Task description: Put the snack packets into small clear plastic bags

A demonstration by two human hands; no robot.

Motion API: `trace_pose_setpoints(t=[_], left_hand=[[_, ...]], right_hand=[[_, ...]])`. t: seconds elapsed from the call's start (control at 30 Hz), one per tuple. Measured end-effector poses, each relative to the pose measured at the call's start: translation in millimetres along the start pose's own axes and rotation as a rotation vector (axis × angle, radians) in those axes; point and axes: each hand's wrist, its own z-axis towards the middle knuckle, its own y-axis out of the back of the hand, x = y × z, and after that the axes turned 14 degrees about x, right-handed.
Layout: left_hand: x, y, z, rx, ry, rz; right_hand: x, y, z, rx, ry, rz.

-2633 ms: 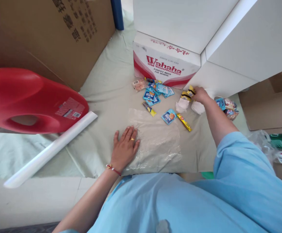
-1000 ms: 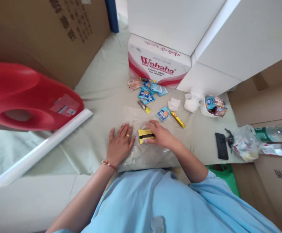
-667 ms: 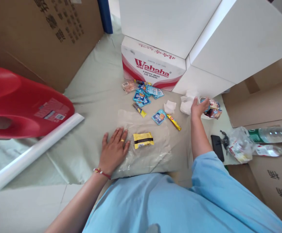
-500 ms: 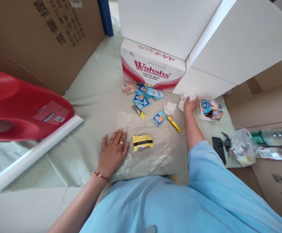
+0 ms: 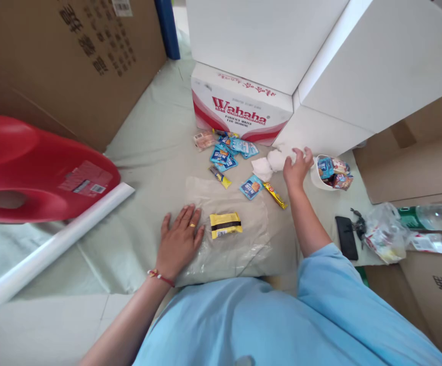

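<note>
My left hand (image 5: 179, 239) lies flat with fingers spread on the left edge of a clear plastic sheet (image 5: 240, 244) spread over the pale green cloth. A yellow packet with a black band (image 5: 225, 224) rests on that sheet just right of my fingers. My right hand (image 5: 296, 165) reaches forward and closes on a crumpled white tissue (image 5: 278, 158), beside a second tissue (image 5: 261, 169). A white bowl of wrapped snacks (image 5: 322, 180) stands just right of that hand.
Blue snack packets (image 5: 224, 152) and yellow sticks (image 5: 275, 194) lie scattered before a Wahaha box (image 5: 240, 109). A red plastic stool (image 5: 34, 168) and white roll (image 5: 49, 249) lie left. A black phone (image 5: 346, 237), bag and water bottle (image 5: 430, 216) sit right. Cardboard and white boxes surround the cloth.
My right hand set the yellow packet on the plastic sheet, then reached out to the tissues by the bowl and closed on one. My left hand stayed flat on the sheet.
</note>
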Motion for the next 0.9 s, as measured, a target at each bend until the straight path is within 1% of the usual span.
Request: trace_pose_setpoints(t=[0.03, 0.07, 0.1, 0.13, 0.17, 0.2, 0.27, 0.33, 0.43, 0.47, 0.5, 0.53, 0.6, 0.63, 0.67, 0.7, 0.77, 0.83, 0.9], left_hand=[[0.0, 0.3, -0.1, 0.000, 0.001, 0.002], [0.0, 0.6, -0.1, 0.001, 0.002, 0.005], [0.0, 0.7, -0.1, 0.002, 0.003, 0.007], [0.1, 0.7, 0.0, 0.002, 0.004, 0.007], [0.3, 0.6, 0.1, 0.003, 0.003, 0.006], [0.4, 0.5, 0.2, 0.005, 0.002, 0.005], [0.7, 0.2, 0.2, 0.007, -0.003, 0.006], [0.8, 0.0, -0.2, 0.010, -0.004, 0.010], [0.7, 0.2, -1.0, 0.009, 0.004, 0.004], [0.6, 0.4, -1.2, 0.007, 0.005, 0.000], [0.5, 0.6, -1.2, 0.005, 0.004, -0.002], [0.5, 0.8, -1.1, 0.003, 0.001, -0.004], [0.5, 1.0, -0.8, -0.001, -0.004, -0.008], [0.5, 0.9, -0.5, -0.003, -0.006, -0.011], [0.5, 0.8, -0.2, -0.004, -0.006, -0.013], [0.6, 0.6, 0.0, -0.006, -0.005, -0.015], [0.4, 0.0, 0.2, -0.008, -0.001, -0.015], [0.2, -0.5, 0.0, -0.006, 0.001, -0.014], [0.1, -0.6, -0.4, 0.000, 0.003, -0.014]], right_hand=[[0.9, 3.1, -9.2, 0.126, 0.059, 0.004], [3.4, 3.6, -16.6, 0.284, 0.103, 0.016], [7.1, 1.6, -21.8, 0.441, 0.129, 0.028], [11.7, -2.5, -24.7, 0.566, 0.141, 0.034], [16.8, -7.9, -25.4, 0.637, 0.144, 0.035], [22.2, -13.8, -24.2, 0.654, 0.141, 0.033], [32.0, -24.5, -18.3, 0.616, 0.133, 0.034], [38.5, -29.9, -11.7, 0.580, 0.127, 0.046], [34.3, -24.6, -5.1, 0.541, 0.122, 0.074], [27.9, -19.6, -3.1, 0.494, 0.108, 0.079], [19.2, -13.8, -0.7, 0.404, 0.073, 0.079], [8.6, -7.6, 2.5, 0.278, 0.014, 0.073], [-15.2, 3.0, 11.5, 0.018, -0.165, 0.057], [-26.5, 6.3, 16.9, -0.070, -0.257, 0.051], [-36.0, 7.7, 22.7, -0.111, -0.329, 0.049], [-43.2, 7.2, 28.5, -0.106, -0.374, 0.051], [-49.2, 1.7, 39.1, -0.056, -0.391, 0.060], [-45.2, -6.4, 47.1, -0.012, -0.347, 0.066], [-35.8, -11.2, 50.7, 0.013, -0.264, 0.062]])
